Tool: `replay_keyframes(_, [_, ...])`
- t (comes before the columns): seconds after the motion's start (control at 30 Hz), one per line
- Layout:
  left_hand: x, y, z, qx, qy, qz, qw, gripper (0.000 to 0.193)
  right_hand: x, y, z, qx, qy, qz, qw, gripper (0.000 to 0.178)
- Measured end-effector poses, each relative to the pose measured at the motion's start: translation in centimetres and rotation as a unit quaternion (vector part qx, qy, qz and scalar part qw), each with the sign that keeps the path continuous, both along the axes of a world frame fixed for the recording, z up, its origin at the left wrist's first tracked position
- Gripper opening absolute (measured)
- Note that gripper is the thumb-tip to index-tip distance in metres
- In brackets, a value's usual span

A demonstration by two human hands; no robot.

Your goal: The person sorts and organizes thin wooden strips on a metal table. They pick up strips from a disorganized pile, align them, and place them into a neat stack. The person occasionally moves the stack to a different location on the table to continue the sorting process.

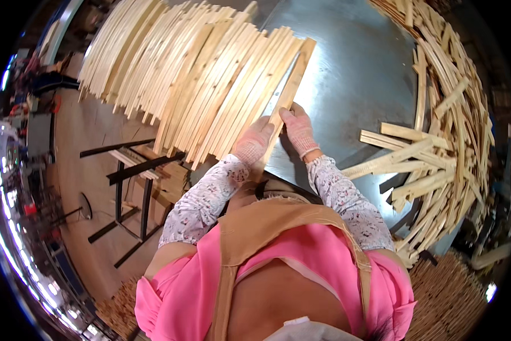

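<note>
A pale wooden slat (295,75) lies slantwise in front of me, its far end pointing up and to the right. My left hand (254,142), in a pinkish knit glove, is closed on the slat's left side near its lower end. On the opposite edge my right hand (298,131), gloved alike, grips it with the thumb on top; its other fingers are partly hidden. Just left of this slat a wide row of similar slats (210,85) lies side by side, with a narrow gap at the far end between row and slat.
The grey metal tabletop (357,68) extends to the right. Along its right side lies a jumbled heap of wooden pieces (457,136), several jutting inward. A dark metal frame (146,204) stands on the floor at left. More stacked wood (451,295) sits at lower right.
</note>
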State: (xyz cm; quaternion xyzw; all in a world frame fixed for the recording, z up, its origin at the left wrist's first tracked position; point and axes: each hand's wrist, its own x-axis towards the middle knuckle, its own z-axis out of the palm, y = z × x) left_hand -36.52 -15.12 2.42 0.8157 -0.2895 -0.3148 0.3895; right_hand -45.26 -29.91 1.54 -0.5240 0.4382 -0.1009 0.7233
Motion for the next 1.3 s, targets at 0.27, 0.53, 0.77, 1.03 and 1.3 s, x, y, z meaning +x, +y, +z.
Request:
replay_keyframes(0.27, [15.9,12.3,3.2,0.025,-0.101,0.069,0.992,0.055,-19.9,-6.9,6.5,-0.452,0.198,0.417,0.764,0.076])
replay_keyframes(0.53, [26.9,15.1,1.0,0.355,-0.243,0.056,0.901,0.069,-28.1,-12.8,1.9,-0.586,0.267,0.522,0.559,0.066])
replay_keyframes(0.77, [25.1,12.4,1.7,0.338,-0.26,0.121,0.896,0.084,-10.5,-16.9,7.5,-0.408,0.245,0.225,0.85,0.058])
replay_keyframes(1.03, [25.4,12.8,-0.7,0.266,-0.238,0.077,0.931,0.088,2.6,-16.1,-5.0,0.019,0.068,-0.143,0.987,0.055])
replay_keyframes(1.3, [23.2,10.8,-0.2,0.34,-0.241,0.033,0.909,0.089,7.0,-11.9,-3.9,0.057,0.113,-0.137,0.982,0.056])
